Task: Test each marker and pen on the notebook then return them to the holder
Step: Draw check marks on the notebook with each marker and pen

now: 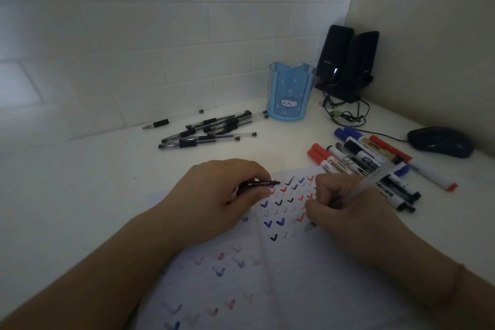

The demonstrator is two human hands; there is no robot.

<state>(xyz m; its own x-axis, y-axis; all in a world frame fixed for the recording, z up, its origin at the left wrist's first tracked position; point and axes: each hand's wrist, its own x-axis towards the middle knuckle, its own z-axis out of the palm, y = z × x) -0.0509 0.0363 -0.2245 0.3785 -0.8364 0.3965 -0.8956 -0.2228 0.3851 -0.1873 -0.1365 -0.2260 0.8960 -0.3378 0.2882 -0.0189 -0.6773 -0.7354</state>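
Note:
A white notebook page (281,276) covered in blue, red and black tick marks lies in front of me. My right hand (345,211) grips a clear gel pen (372,182), its tip (310,226) down on the page. My left hand (219,195) rests on the page's upper left and pinches a black pen cap (259,184). The blue holder (290,91) with a cat face stands at the back. Several gel pens (211,128) lie loose to its left. Several markers (369,161) lie to the right of the page.
Two black speakers (348,61) with tangled cables (345,112) stand in the back right corner. A dark mouse (440,141) sits at the right edge of the white desk (80,182). A tiled wall closes the back and a plain wall the right.

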